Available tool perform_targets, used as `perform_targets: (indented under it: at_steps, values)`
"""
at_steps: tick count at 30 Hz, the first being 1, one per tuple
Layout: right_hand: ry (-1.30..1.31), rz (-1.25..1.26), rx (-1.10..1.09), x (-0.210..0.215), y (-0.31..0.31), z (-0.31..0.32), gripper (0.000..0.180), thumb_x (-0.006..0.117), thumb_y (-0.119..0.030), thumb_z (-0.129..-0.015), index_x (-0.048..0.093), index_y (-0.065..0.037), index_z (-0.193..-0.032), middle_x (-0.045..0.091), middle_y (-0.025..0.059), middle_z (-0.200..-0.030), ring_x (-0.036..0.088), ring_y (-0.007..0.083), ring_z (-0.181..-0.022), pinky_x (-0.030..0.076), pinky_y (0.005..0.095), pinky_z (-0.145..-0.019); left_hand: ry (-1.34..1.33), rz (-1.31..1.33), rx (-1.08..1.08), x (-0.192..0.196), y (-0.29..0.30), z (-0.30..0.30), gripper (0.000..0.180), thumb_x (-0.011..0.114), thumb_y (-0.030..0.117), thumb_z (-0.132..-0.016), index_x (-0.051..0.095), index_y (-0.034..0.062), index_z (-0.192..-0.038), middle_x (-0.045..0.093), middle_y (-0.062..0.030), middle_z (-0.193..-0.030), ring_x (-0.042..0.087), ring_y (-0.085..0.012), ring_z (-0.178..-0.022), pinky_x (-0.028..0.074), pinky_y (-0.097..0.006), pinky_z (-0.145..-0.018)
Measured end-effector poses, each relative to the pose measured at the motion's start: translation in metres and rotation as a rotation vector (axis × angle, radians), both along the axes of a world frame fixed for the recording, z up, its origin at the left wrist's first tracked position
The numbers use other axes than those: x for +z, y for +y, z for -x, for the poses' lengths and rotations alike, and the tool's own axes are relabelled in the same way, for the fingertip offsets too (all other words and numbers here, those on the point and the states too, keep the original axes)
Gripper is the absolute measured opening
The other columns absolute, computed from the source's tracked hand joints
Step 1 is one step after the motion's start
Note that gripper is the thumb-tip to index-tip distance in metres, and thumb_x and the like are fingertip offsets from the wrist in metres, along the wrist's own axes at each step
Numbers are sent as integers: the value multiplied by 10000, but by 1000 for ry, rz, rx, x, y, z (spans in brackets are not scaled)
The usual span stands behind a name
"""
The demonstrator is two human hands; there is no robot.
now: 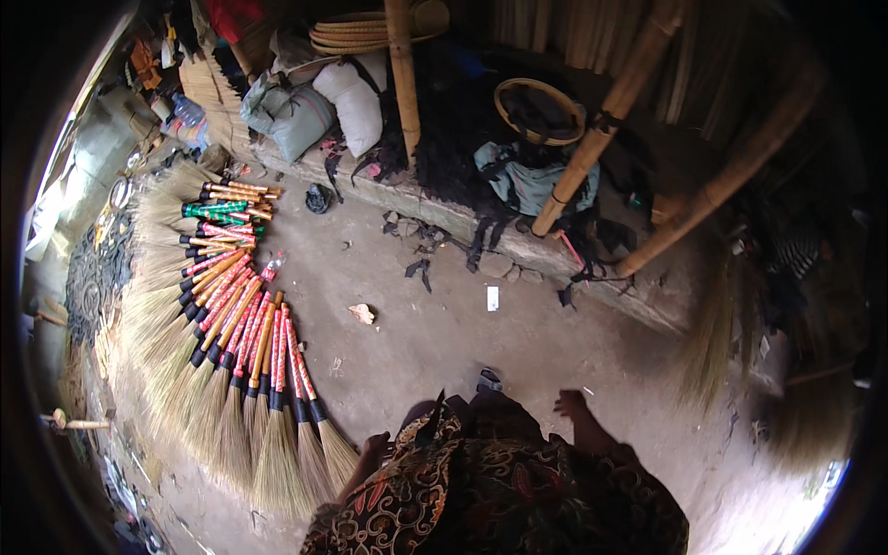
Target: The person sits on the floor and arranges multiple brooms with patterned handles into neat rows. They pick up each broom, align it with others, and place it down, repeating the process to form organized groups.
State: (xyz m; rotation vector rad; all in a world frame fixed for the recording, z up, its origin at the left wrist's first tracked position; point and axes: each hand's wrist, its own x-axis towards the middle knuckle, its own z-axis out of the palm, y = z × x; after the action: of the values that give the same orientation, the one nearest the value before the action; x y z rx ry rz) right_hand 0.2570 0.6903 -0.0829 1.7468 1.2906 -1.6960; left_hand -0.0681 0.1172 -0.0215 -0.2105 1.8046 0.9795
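My right hand (572, 405) hangs in front of me over the floor, its fingers loosely apart with nothing visible in them. Close to my body on the other side is my left hand (376, 446), small and dark; its fingers do not show clearly. The left hand is nearest to a curved row of grass brooms (279, 444) lying on the floor. Their pale bristles fan outward to the left, and their red, orange and green handles (242, 310) point inward. Neither hand touches a broom.
A low stone ledge (435, 199) crosses ahead, carrying stuffed sacks (301, 120), a round basket (539, 111) and dark scraps. Bamboo poles (592, 139) slant up from it. A small white rectangle (492, 298) and a dry leaf (362, 314) lie on the floor. Bristle bundles (708, 342) stand at right.
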Motion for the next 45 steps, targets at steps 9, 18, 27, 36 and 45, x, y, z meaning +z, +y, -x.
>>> perform_targets:
  at_steps: [9, 18, 27, 36, 45]
  values:
    - [408, -537, 315, 34, 218, 407, 286, 571, -350, -999, 622, -85, -903, 647, 80, -754, 673, 236, -627, 515, 382, -527, 199, 163, -213, 22, 53, 51, 413, 576, 447, -1010, 595, 79, -1197, 713, -155, -1004, 732, -337, -923, 561, -516, -767]
    - [685, -402, 371, 78, 262, 692, 375, 646, -423, -998, 696, -60, -1077, 668, 49, -824, 631, 156, -658, 516, 340, -566, -122, 60, 815, 31, 105, 293, 401, 640, 441, -1009, 573, 165, -1293, 692, -133, -1199, 724, -329, -926, 552, -472, -711]
    - [267, -1049, 590, 90, 455, 912, 358, 610, -360, -1017, 695, -105, -1253, 724, 171, -1233, 672, 396, -1179, 514, 500, -1009, 129, 287, 947, 80, 216, 368, 438, 571, 443, -1058, 583, 116, -1349, 704, -109, -1123, 714, -239, -890, 556, -372, -672]
    - [11, -1541, 1332, 52, 596, 1004, 418, 630, -248, -969, 659, -149, -1375, 635, 211, -1350, 598, 391, -1274, 466, 503, -1089, -235, 355, 783, 53, 367, 313, 566, 558, 415, -1042, 493, 40, -1461, 698, -194, -1225, 745, -321, -943, 585, -439, -716]
    - [728, -1067, 571, 125, 523, 986, 247, 555, -154, -1021, 678, -81, -1221, 711, 173, -1133, 689, 325, -1085, 529, 438, -945, 82, 290, 565, 99, 450, 435, 458, 543, 389, -1075, 619, 18, -1334, 736, -154, -1131, 755, -234, -901, 578, -346, -686]
